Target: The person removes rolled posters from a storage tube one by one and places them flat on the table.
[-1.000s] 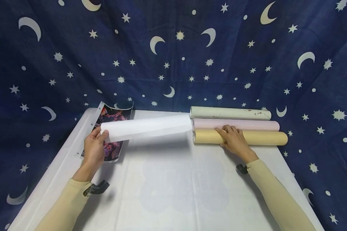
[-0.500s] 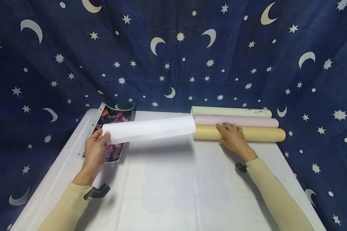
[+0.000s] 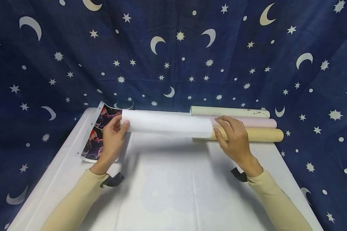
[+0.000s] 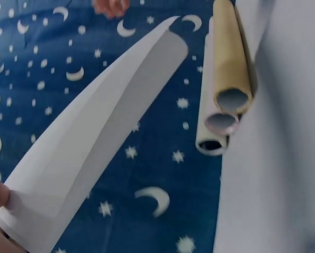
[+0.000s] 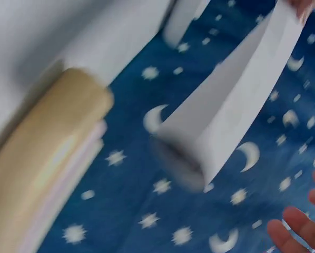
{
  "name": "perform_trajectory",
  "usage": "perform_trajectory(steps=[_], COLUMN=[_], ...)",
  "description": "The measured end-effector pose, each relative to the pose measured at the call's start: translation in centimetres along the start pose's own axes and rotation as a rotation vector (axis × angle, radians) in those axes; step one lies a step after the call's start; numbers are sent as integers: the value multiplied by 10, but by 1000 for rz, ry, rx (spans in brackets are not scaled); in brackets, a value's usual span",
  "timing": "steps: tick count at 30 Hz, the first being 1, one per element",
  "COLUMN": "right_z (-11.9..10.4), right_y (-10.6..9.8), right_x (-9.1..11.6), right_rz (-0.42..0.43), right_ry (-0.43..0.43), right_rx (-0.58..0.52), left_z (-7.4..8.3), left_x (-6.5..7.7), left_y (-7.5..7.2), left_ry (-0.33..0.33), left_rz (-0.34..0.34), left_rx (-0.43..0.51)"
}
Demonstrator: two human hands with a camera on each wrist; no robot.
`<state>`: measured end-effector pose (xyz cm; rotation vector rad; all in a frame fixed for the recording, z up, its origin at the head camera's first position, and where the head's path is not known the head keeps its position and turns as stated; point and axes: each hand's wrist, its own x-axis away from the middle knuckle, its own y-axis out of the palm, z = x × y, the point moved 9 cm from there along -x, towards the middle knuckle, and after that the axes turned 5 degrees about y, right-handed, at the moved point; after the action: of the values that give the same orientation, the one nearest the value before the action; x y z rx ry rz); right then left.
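My left hand (image 3: 112,141) pinches the left end of a rolled white sheet of paper (image 3: 167,123), thumb in front. The roll is held level above the white table, its long free edge showing as a flap in the left wrist view. Near its right end is my right hand (image 3: 236,139), fingers spread and slightly bent; the right wrist view shows those fingers (image 5: 299,229) apart from the roll. Behind this hand lie a yellow paper roll (image 3: 261,134), a pink roll (image 3: 260,122) and a cream roll with a floral print (image 3: 231,111), side by side.
A curled, dark printed poster sheet (image 3: 93,144) lies at the table's left, partly covered by my left hand. A blue curtain (image 3: 173,64) with moons and stars hangs behind and at both sides of the white-covered table (image 3: 173,192).
My left hand has moved right with the white roll, which now overlaps the yellow and pink rolls. My right hand has lifted off the yellow roll, which first shifted back against the pink one.
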<state>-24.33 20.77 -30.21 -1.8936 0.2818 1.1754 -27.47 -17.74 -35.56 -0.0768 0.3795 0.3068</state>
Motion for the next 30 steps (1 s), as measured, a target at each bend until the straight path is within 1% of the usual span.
perform_trajectory(steps=[2, 5, 7, 9, 11, 13, 17, 21, 25, 30], right_z=[-18, -36, -42, -43, -43, -42, -40, -36, -32, -28], right_y=[11, 33, 47, 57, 63, 65, 67, 70, 76, 83], right_x=[-1, 4, 9, 14, 19, 22, 25, 28, 31, 37], right_rz=[-86, -251, -337, -390, -415, -423, -416, -445, -493, -537], right_ry=[-69, -145, -172, -173, -161, -144, -128, -92, -41, 44], right_rx=[3, 50, 86, 103, 104, 93, 81, 32, -72, -219], left_z=[9, 18, 21, 23, 23, 23, 23, 22, 22, 26], left_x=[0, 3, 5, 8, 10, 11, 12, 11, 10, 10], left_y=[15, 37, 49, 58, 65, 68, 71, 72, 72, 70], left_ry=[50, 95, 119, 133, 142, 146, 153, 149, 159, 224], left_rz=[-45, -119, -161, -194, -217, -230, -244, -255, -268, -277], left_rx=[-45, -67, -84, -89, -104, -120, -159, -176, -175, -119])
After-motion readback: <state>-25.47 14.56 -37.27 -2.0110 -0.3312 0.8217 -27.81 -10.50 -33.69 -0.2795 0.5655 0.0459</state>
